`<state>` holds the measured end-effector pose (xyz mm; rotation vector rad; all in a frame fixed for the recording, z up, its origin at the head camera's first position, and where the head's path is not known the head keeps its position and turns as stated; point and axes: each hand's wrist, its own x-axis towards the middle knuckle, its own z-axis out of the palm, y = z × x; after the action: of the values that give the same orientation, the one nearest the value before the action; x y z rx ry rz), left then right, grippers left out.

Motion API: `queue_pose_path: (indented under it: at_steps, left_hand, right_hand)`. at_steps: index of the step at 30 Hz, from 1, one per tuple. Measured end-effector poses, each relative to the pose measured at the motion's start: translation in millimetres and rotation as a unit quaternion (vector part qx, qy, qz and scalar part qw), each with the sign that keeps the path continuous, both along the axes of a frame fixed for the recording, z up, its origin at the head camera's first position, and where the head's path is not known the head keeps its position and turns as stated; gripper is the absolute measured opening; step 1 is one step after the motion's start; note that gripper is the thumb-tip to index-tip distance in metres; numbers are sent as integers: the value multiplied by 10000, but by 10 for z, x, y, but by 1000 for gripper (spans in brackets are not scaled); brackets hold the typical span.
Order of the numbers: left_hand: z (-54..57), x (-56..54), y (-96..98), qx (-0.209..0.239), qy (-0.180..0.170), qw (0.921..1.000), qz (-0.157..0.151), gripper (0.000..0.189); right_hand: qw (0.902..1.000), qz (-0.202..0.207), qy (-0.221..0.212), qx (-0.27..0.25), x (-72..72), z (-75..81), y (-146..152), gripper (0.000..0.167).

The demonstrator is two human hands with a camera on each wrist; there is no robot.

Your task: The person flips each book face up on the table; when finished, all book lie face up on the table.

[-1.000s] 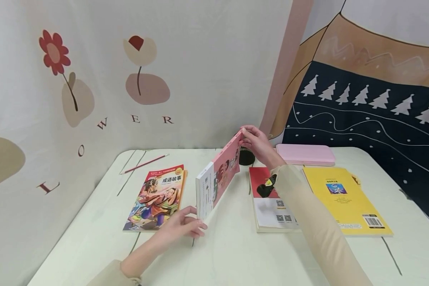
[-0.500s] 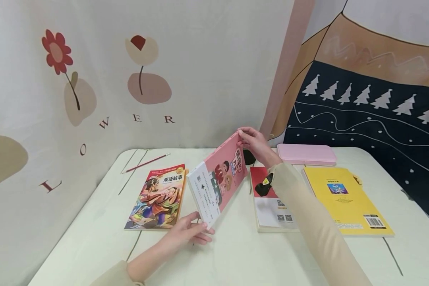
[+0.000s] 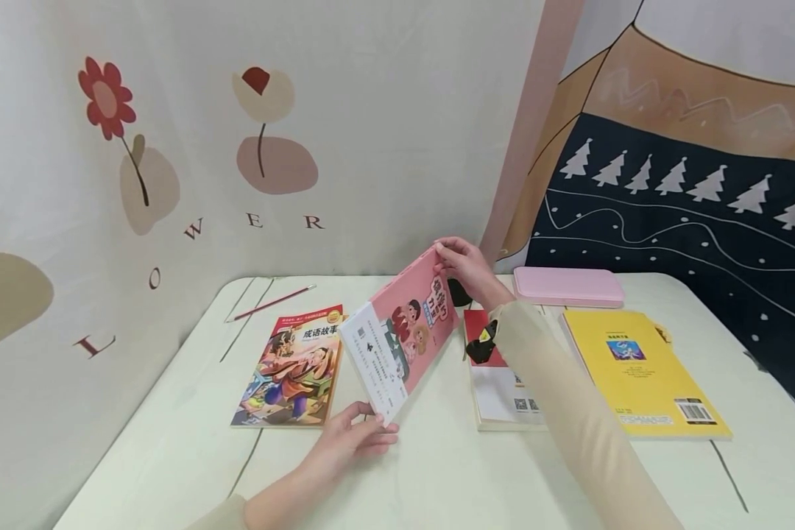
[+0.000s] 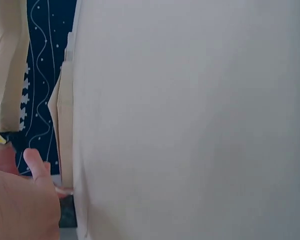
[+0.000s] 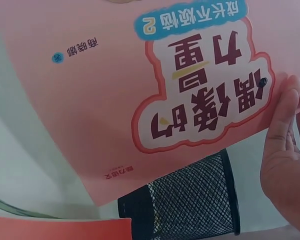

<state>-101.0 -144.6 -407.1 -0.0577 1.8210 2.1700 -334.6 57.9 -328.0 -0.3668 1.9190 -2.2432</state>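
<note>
A pink book (image 3: 419, 313) with a white lower band is tilted up above the middle of the table, front cover showing. My right hand (image 3: 467, 269) pinches its top corner; in the right wrist view the fingers (image 5: 285, 117) grip the cover's edge. My left hand (image 3: 354, 442) holds the bottom corner between thumb and fingers. In the left wrist view that hand (image 4: 25, 205) shows at the lower left, its hold unclear there. Behind the book stands a black mesh pen holder (image 5: 195, 200), mostly hidden in the head view.
A colourful storybook (image 3: 291, 368) lies at left, with a red pencil (image 3: 271, 302) behind it. Right of centre lie a red-and-white book (image 3: 503, 401), partly under the right forearm, and a yellow book (image 3: 636, 368). A pink case (image 3: 568, 286) sits at the back.
The pink book has turned so its front cover faces me more, its lower end swinging left and nearer. The right hand has shifted slightly left; the left hand has moved slightly with the corner.
</note>
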Motion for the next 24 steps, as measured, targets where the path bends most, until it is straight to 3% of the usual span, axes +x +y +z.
queue_pose_path:
  at_steps: [7,13,24]
  left_hand:
    - [-86,106,135,690,-373,9963,346,30]
    - [-147,156,218,1052,-428,9916,615,30]
    - [-155,215,290,1162,-677,9897,481,33]
  right_hand:
    - [9987,86,23,507,-4,-24,-101,33]
    - [9967,82,164,794,-26,-24,-171,30]
    - [9905,-8,92,1371,20,-73,-253,28]
